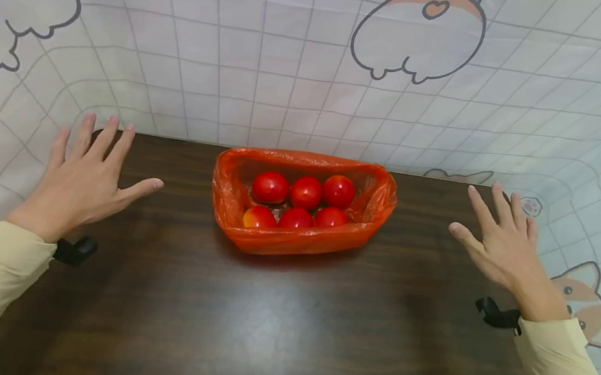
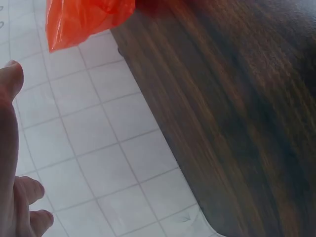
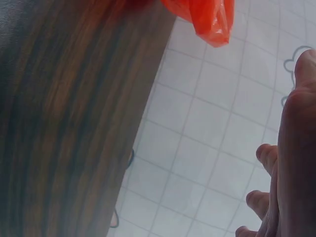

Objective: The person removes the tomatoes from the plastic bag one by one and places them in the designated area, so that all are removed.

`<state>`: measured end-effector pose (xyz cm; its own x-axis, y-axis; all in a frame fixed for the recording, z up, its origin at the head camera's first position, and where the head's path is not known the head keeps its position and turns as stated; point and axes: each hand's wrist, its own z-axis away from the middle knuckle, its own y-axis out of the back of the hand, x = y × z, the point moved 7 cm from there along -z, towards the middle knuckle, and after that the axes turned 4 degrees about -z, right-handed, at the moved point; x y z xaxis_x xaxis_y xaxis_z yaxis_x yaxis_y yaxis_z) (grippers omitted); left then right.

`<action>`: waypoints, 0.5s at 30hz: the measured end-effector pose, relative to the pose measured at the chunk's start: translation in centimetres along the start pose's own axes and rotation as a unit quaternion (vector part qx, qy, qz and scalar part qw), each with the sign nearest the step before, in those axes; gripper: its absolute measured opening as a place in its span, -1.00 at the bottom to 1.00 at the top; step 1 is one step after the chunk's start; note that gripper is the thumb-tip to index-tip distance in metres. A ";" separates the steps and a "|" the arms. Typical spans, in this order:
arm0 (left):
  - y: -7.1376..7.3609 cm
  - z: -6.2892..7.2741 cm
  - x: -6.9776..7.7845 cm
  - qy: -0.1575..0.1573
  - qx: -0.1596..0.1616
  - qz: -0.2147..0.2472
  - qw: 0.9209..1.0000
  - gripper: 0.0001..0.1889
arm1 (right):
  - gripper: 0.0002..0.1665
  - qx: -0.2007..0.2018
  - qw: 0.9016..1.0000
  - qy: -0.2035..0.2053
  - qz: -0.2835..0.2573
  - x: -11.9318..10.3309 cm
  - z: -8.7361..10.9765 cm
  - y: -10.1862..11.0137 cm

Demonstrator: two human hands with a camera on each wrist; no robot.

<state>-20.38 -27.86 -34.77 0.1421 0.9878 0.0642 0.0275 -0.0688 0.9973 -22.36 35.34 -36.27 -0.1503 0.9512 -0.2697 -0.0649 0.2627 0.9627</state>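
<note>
Between the two hands, toward the back of the table, sits a red plastic bag (image 1: 292, 245) with its top spread wide. Inside lie several red tomatoes (image 1: 306, 193) in two rows; the front left one shows a yellow patch. My left hand (image 1: 83, 186) is off to the left of the bag, fingers spread and holding nothing. On the far right, my right hand (image 1: 508, 249) is likewise spread with nothing in it. Neither hand touches the bag. Each wrist view catches an edge of the bag (image 2: 89, 22) beyond the thumb.
The dark wooden table (image 1: 256, 335) reaches back to a white grid-patterned cloth (image 1: 280, 82) printed with cartoon corgis. That cloth also rises along the left and right sides. A black wrist strap (image 1: 75, 250) shows below the left hand, another strap (image 1: 497, 314) below the right.
</note>
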 end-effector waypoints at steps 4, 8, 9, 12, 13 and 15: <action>0.2 -0.4 0.3 -0.001 0.003 -0.007 1.000 0.09 | -0.06 0.009 1.000 0.003 0.002 -0.3 -0.3 0.4; 0.2 -0.8 0.6 -0.002 0.002 -0.003 1.000 0.08 | -0.05 0.006 1.000 0.006 0.007 -1.0 -0.9 0.5; 0.2 -0.9 0.7 -0.002 0.003 -0.002 1.000 0.08 | -0.04 0.004 1.000 0.006 0.009 -1.1 -1.0 0.5; 0.1 -1.3 0.8 -0.003 0.011 -0.004 1.000 0.06 | -0.03 0.001 1.000 0.012 0.012 -1.8 -1.5 0.4; 0.0 -1.5 0.8 -0.003 0.012 -0.005 1.000 0.05 | -0.03 0.001 1.000 0.015 0.014 -2.1 -1.7 0.4; -0.1 -1.7 1.0 -0.002 0.014 -0.009 1.000 0.05 | -0.02 0.000 1.000 0.021 0.017 -2.5 -2.1 0.3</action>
<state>-21.90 -26.68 -34.75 0.1452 0.9883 0.0460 0.0583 -0.0550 0.9968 -24.02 32.68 -35.35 -0.1939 0.9516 -0.2384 -0.0586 0.2313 0.9711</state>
